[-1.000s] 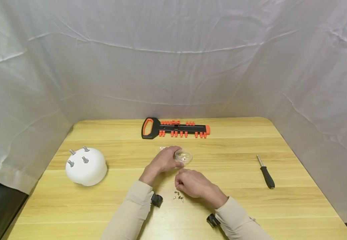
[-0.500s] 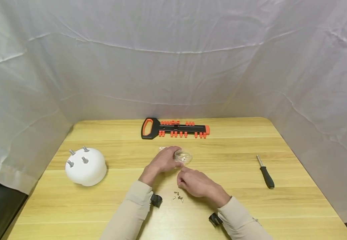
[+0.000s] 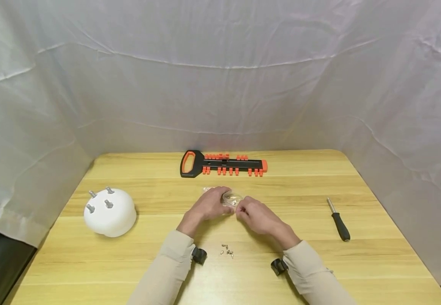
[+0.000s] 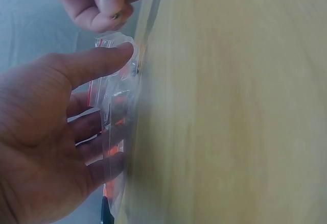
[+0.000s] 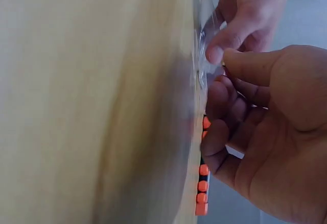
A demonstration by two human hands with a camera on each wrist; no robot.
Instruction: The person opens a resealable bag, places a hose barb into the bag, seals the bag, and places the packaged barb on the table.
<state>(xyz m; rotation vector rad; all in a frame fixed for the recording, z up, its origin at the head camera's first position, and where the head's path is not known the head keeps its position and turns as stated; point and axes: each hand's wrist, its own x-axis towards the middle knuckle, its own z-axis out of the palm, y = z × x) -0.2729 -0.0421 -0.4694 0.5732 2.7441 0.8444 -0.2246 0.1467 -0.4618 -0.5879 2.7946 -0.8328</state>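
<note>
Head view, clear bag: lies mid-worktop [image 3: 373, 262], the clear bag [image 3: 233, 198] showing metallic glints, likely more bits inside.
Head view, hands: the left hand [image 3: 210, 203] holds the bag from its left; the right hand [image 3: 260, 216] is at its right edge, fingers curled.
Head view, loose bits: a small group of loose bits [image 3: 227, 251] lies on the near side of the hands; a forearm or sleeve dragged across could scatter them.
Head view, farther off: white round base [image 3: 110, 216] with metal posts [image 3: 108, 203] to the left, black-handled driver [image 3: 340, 226] to the right, black-and-orange rack [image 3: 235, 163] behind the bag; all look well out of harm's way.
Left wrist view, bag grip: left thumb in front, fingers behind, near the red zip line [image 4: 91, 92]; too hard a squeeze might pinch the mouth or tip the contents out.
Right wrist view, pinched bit: right thumb and fingertips appear to pinch one tiny bit [image 5: 223, 65] just beside the left thumb; with so little to hold, a slight slip or a bump against the plastic could drop it and let it roll.
</note>
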